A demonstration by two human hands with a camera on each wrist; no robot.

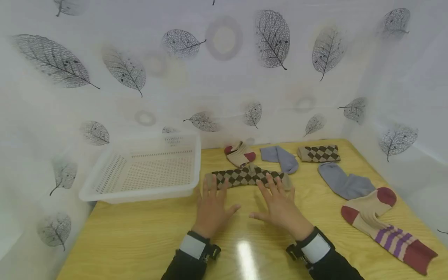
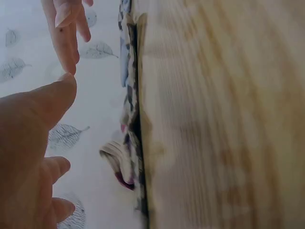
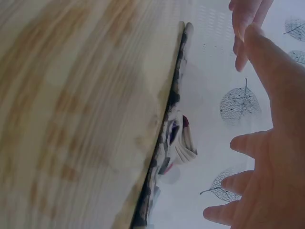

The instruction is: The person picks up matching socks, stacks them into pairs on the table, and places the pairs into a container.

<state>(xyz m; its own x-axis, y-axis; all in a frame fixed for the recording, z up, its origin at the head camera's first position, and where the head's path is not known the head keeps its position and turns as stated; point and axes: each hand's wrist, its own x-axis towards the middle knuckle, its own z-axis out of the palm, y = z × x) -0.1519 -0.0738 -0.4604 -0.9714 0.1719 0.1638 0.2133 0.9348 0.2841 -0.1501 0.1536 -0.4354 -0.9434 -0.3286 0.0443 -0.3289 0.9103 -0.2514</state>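
Note:
A brown-and-beige argyle sock (image 1: pixel 245 177) lies sideways across the table before both hands, its middle bulging toward the back. My left hand (image 1: pixel 211 210) hovers at its left end, fingers spread, holding nothing. Over its right end is my right hand (image 1: pixel 285 210), likewise spread and empty. Both wrist views show the left hand (image 2: pixel 28 124) and right hand (image 3: pixel 286 138) raised above the tabletop, apart from the sock. Just behind it sits a beige sock with dark red heel and toe (image 1: pixel 241 154), bent up. A grey-blue sock (image 1: pixel 280 158) lies bent beside that one.
On the left stands a white perforated plastic basket (image 1: pixel 140 193). Toward the right lie a folded argyle sock (image 1: pixel 319 154), another grey-blue sock (image 1: pixel 346 181) and a beige sock with purple stripes (image 1: pixel 371 217). A leaf-print curtain (image 1: pixel 224 85) surrounds the wooden table (image 1: pixel 140 241).

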